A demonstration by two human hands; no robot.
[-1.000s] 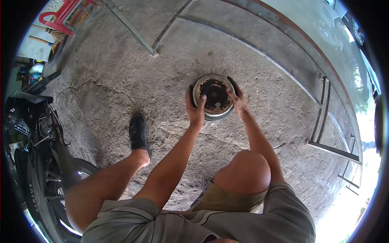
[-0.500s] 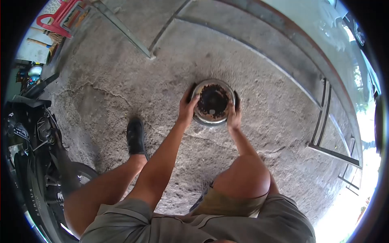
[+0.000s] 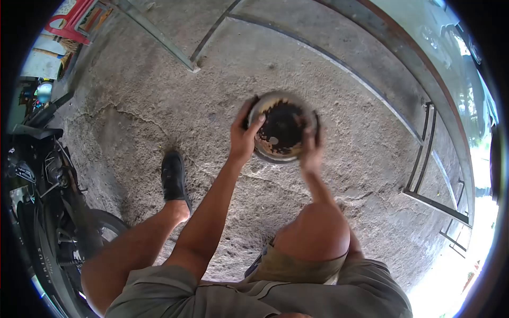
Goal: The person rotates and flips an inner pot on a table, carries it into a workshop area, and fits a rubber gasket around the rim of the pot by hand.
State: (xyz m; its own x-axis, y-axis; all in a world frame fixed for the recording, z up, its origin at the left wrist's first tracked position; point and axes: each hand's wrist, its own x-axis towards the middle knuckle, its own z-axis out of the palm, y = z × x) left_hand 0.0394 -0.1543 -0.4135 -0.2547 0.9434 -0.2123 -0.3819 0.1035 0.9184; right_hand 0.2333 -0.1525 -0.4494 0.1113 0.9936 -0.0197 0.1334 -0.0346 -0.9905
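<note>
A round metal pan point(image 3: 282, 151) is held above the rough floor, tilted so that its inside faces up at me. Dark, patchy matter point(image 3: 283, 124) covers much of the inside, with a small pale spot low in it. My left hand point(image 3: 245, 139) is closed on the left rim, its thumb lying over the edge. On the right side, my right hand point(image 3: 312, 151) grips the rim, smeared by motion. The fingers under the pan are mostly hidden, and dark shapes show beside both hands.
A motorcycle point(image 3: 58, 212) stands at the left. A metal frame point(image 3: 339, 61) crosses the floor at the upper right, beside a large pale sheet point(image 3: 419, 37). A red chair point(image 3: 71, 24) is at the upper left. My shoe point(image 3: 174, 177) rests on the cracked concrete point(image 3: 132, 138).
The pan has risen slightly toward me and looks bigger and more tilted. Both hands have moved with it, and the right one has become blurred.
</note>
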